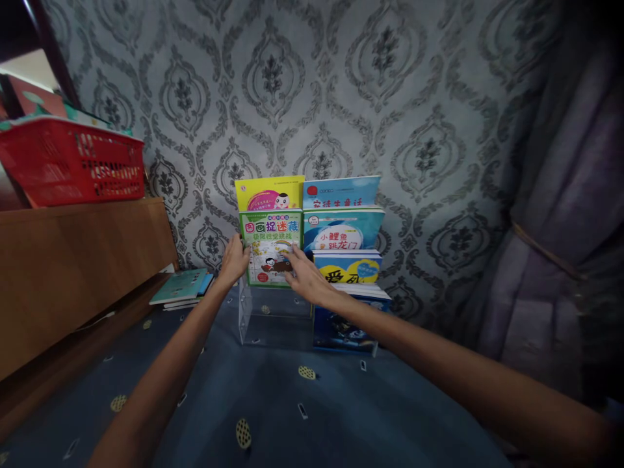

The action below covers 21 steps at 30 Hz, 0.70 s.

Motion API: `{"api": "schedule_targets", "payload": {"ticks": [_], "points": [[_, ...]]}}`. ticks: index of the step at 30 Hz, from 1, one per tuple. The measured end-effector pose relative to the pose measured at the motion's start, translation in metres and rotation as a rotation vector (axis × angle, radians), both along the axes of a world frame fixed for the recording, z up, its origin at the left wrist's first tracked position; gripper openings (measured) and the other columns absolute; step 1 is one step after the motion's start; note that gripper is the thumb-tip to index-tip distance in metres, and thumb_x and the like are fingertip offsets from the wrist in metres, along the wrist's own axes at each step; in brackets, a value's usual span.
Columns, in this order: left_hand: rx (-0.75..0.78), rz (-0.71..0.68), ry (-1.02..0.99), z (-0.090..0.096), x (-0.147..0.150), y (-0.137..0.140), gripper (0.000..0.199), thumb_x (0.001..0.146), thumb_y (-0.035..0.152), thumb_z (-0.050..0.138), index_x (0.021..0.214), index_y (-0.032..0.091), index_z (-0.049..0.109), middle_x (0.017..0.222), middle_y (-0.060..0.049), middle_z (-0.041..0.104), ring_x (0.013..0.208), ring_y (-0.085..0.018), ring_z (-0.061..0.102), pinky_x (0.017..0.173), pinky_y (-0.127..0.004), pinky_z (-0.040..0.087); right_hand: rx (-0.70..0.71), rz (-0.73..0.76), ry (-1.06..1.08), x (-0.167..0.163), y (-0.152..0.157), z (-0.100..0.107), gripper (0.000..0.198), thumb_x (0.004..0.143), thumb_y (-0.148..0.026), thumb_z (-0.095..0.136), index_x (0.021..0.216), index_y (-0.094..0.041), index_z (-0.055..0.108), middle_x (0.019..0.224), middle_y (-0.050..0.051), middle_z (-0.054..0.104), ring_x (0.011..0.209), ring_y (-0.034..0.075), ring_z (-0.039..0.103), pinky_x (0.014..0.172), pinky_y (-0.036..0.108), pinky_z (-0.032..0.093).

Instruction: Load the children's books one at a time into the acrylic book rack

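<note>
A green-bordered picture book [260, 266] stands in the left column of a clear acrylic book rack [275, 325], in front of a yellow book [253, 187]. At its left edge is my left hand [234, 261], thumb toward the cover and other fingers partly hidden, closed on that edge. My right hand [308, 279] lies against the lower right of the cover with fingers apart. In the right column stand a light blue book [341, 192], a teal book [368, 224], a blue and yellow book [361, 270] and a dark blue book [336, 328].
A stack of books [180, 286] lies left of the rack on a dark blue patterned cloth [273, 403]. Farther left, a red basket [53, 159] sits on a wooden cabinet [88, 260]. Patterned wallpaper [273, 97] is behind, and a grey-purple curtain [536, 273] hangs at right.
</note>
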State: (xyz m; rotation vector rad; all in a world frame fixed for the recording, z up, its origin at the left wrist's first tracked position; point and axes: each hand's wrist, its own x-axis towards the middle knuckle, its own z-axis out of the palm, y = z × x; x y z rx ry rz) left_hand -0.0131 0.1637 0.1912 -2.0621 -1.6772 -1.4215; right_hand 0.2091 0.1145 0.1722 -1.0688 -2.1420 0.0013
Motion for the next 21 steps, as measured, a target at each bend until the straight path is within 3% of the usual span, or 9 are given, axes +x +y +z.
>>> {"api": "schedule_targets", "payload": {"ticks": [9, 21], "points": [[0.020, -0.009, 0.030, -0.001, 0.000, -0.008, 0.025, 0.089, 0.016, 0.051, 0.114, 0.020, 0.049, 0.112, -0.011, 0.061, 0.111, -0.027, 0.060, 0.099, -0.043, 0.049, 0.028, 0.032, 0.005, 0.006, 0.004, -0.013, 0.053, 0.088, -0.018, 0.055, 0.141, -0.016, 0.054, 0.159, 0.019, 0.040, 0.147, 0.031, 0.040, 0.121, 0.052, 0.035], [-0.009, -0.011, 0.059, -0.001, 0.001, -0.015, 0.027, 0.089, 0.016, 0.049, 0.116, 0.018, 0.049, 0.119, -0.015, 0.061, 0.119, -0.030, 0.058, 0.104, -0.046, 0.047, 0.003, 0.039, 0.026, 0.008, -0.004, -0.011, 0.050, 0.087, -0.019, 0.055, 0.138, -0.014, 0.056, 0.158, 0.018, 0.043, 0.149, 0.034, 0.038, 0.122, 0.056, 0.033]]}}
